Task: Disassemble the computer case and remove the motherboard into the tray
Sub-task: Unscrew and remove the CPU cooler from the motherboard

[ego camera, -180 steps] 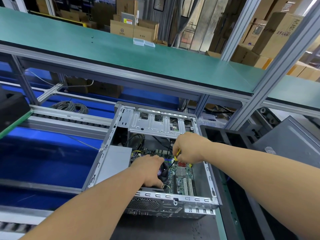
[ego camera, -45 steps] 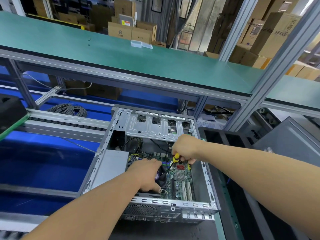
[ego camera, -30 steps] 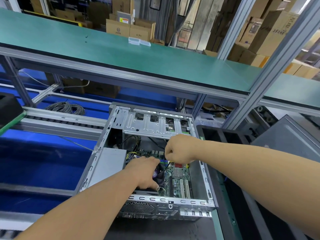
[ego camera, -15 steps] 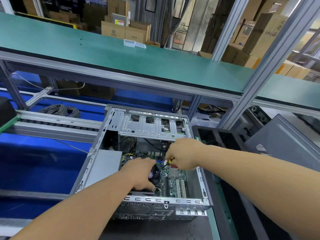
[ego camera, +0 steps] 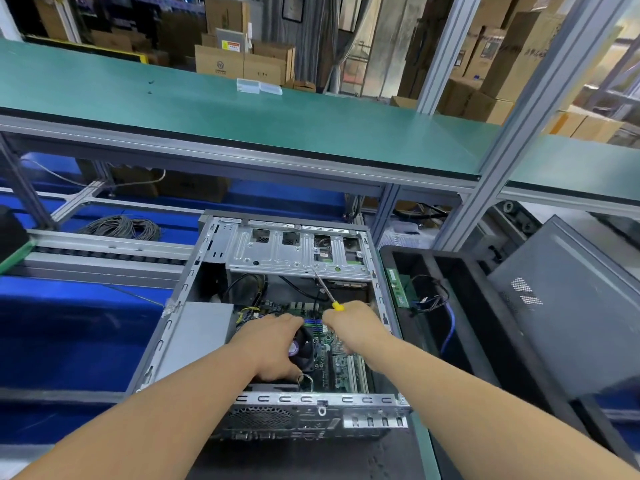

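Warehouse line, green bench above. Open grey computer case lies on its side below it, long axis running away from viewer, drive cage far. Green motherboard flat inside. Left hand curls over the fan; right hand grips a yellow-handled screwdriver, shaft pointing away. Black tray just right.

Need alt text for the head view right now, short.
Both hands work inside an open computer case: the left hand rests on the CPU fan, the right hand grips a yellow-handled screwdriver over the motherboard. A black tray sits right.
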